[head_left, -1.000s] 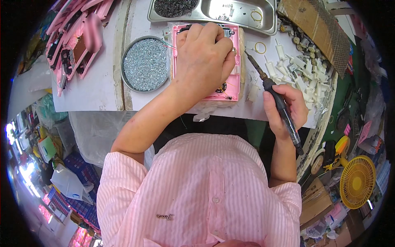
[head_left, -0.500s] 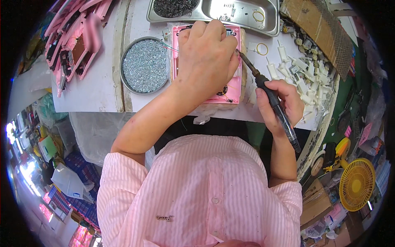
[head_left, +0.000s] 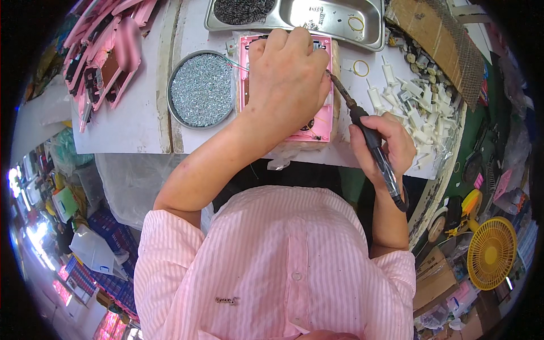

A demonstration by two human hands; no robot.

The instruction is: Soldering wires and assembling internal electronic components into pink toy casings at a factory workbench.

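My left hand (head_left: 287, 79) lies flat over a pink rectangular casing (head_left: 324, 116) on the white bench, its fingers bent at the casing's far edge and hiding most of it. My right hand (head_left: 381, 144) grips a black soldering iron (head_left: 368, 136) like a pen. The iron's metal tip touches the casing's right edge just beside my left hand's knuckles. Thin wires show at the casing's left side.
A round tin of small silver parts (head_left: 202, 89) sits left of the casing. A steel tray (head_left: 340, 22) with dark springs stands behind. White plastic pieces (head_left: 419, 113) lie scattered at the right, pink casings (head_left: 102, 56) stacked at the far left, a yellow fan (head_left: 492, 252) below right.
My right hand has swung the soldering iron up and left, bringing its tip from beside the casing onto its right edge. My left hand stays pressed on the casing.
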